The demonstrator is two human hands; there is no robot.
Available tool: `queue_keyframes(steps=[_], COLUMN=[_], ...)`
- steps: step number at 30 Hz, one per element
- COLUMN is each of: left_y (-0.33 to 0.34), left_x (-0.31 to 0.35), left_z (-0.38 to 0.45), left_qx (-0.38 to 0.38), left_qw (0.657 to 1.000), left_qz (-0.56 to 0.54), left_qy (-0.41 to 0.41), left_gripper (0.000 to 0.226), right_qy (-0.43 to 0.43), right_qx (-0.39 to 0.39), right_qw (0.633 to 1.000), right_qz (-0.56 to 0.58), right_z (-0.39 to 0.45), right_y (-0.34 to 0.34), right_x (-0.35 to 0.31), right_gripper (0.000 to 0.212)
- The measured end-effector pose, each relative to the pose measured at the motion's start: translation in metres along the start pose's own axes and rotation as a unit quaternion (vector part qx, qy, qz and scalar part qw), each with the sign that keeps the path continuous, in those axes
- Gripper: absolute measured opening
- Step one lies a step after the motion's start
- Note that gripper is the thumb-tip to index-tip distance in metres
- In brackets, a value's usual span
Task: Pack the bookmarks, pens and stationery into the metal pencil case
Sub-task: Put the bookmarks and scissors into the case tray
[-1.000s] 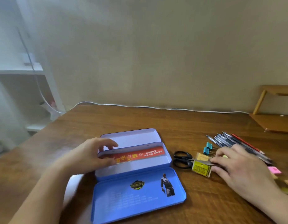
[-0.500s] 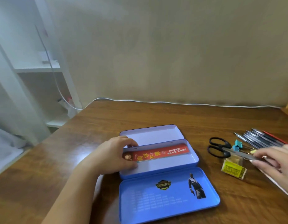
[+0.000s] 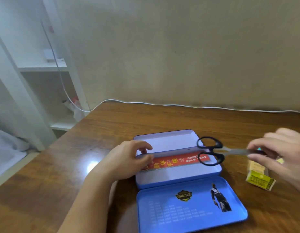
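The blue metal pencil case [image 3: 177,178] lies open on the wooden desk, its lid [image 3: 191,207] flat toward me and a raised inner tray [image 3: 169,142] behind. A red bookmark [image 3: 174,163] with printed characters lies in the middle compartment. My left hand [image 3: 127,158] grips the left end of the inner tray's edge. My right hand [image 3: 278,152] pinches the blades of black-handled scissors [image 3: 211,151], holding them in the air with the handles over the case's right end.
A yellow box of small stationery [image 3: 258,177] lies on the desk right of the case, partly under my right hand. A white cable [image 3: 179,105] runs along the desk's back edge by the wall. White shelving [image 3: 45,68] stands at the left.
My right hand has lifted the scissors off the desk and carried them left to the case's right end. The view has shifted left; the pens and clips are out of frame.
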State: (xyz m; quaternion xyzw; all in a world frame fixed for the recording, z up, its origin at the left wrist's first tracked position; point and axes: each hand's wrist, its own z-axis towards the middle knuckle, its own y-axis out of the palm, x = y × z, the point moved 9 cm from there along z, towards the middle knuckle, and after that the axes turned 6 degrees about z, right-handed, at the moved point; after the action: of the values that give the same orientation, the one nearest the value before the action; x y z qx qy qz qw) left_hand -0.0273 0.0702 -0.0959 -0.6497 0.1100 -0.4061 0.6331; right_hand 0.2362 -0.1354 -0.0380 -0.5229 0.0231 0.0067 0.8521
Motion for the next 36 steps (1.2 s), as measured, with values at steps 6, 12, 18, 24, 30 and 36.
queue_keyframes(steps=[6, 12, 18, 24, 30, 36], left_y=[-0.019, -0.019, -0.017, -0.016, -0.002, 0.025], left_x=[-0.008, -0.002, 0.001, 0.005, 0.02, 0.061], left_z=[0.001, 0.0, 0.002, -0.001, -0.011, -0.016], left_qx=[0.09, 0.09, 0.083, 0.04, -0.049, -0.088], left_qw=[0.995, 0.996, 0.997, 0.999, 0.996, 0.983], left_qz=[-0.01, -0.012, 0.009, 0.021, 0.051, 0.093], left_qy=[-0.029, -0.018, -0.007, 0.008, 0.059, 0.133], left_gripper=[0.016, 0.011, 0.011, 0.022, 0.093, 0.109], right_qy=[-0.178, -0.239, -0.242, -0.19, 0.023, 0.293], right_qx=[-0.042, -0.065, -0.102, -0.12, 0.033, 0.072], right_qw=[0.983, 0.968, 0.963, 0.971, 0.984, 0.949], right_qz=[-0.028, 0.034, 0.068, 0.082, 0.174, 0.088], right_z=[0.064, 0.084, 0.083, 0.083, 0.045, -0.047], right_y=[0.028, 0.064, 0.084, 0.08, -0.016, -0.038], right_x=[-0.091, -0.116, -0.126, -0.12, -0.037, 0.08], right_gripper=[0.017, 0.02, 0.016, 0.038, 0.022, 0.02])
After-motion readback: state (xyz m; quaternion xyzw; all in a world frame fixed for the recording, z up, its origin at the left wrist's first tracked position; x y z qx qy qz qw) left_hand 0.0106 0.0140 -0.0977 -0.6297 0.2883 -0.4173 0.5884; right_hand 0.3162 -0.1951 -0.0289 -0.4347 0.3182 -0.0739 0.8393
